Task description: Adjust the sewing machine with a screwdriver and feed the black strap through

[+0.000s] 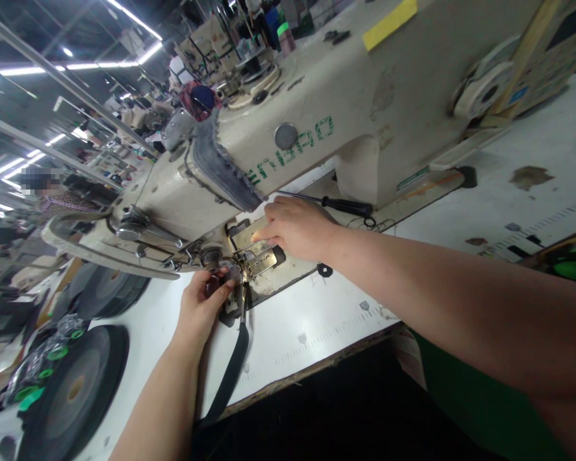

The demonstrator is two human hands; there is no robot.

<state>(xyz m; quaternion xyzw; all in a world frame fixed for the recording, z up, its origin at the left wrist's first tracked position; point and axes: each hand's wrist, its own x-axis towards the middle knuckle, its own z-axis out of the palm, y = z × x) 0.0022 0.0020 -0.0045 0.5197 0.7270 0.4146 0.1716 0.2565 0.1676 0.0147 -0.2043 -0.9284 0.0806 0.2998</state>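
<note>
The left hand [202,306] pinches the top of a black strap [230,374] at the needle area of the sewing machine [317,128]; its fingertips hide the contact. The right hand [295,227] rests curled on the metal plate [259,259], its grip hard to make out. The strap's lower end drops out of sight past the table [317,326] edge.

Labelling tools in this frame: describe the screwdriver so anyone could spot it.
Find the beige sewing machine on the white table. Under its arm, behind the right hand, lies the screwdriver: thin metal shaft, black handle, the only hand tool there.
</note>
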